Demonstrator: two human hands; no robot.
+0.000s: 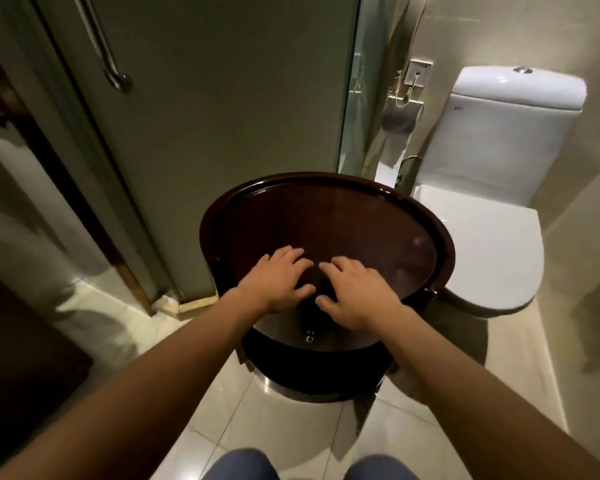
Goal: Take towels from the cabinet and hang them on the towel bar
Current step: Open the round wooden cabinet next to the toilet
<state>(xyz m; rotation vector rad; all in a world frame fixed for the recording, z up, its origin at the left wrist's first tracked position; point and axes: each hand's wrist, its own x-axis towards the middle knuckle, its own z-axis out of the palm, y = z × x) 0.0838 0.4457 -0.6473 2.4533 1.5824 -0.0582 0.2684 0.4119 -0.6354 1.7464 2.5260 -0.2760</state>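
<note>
Pale bathroom tiles (284, 420) surround a round dark wooden cabinet (326, 216) standing between a glass shower door (205, 98) and a white toilet (492, 216). Both hands lie flat on its near top edge, left hand (278, 282) and right hand (354, 292) just beside each other, each grip spread apart and empty, probably steadying before reaching for the small knob (309, 336) below. No towels show; whatever the cabinet holds is hidden behind its closed front.

The scene was viewed from a single head-worn camera, aimed forward and steeply down. A round dark cabinet (326, 216) was seen close below at centre, with a toilet (492, 237) at right. No second view was given.
</note>
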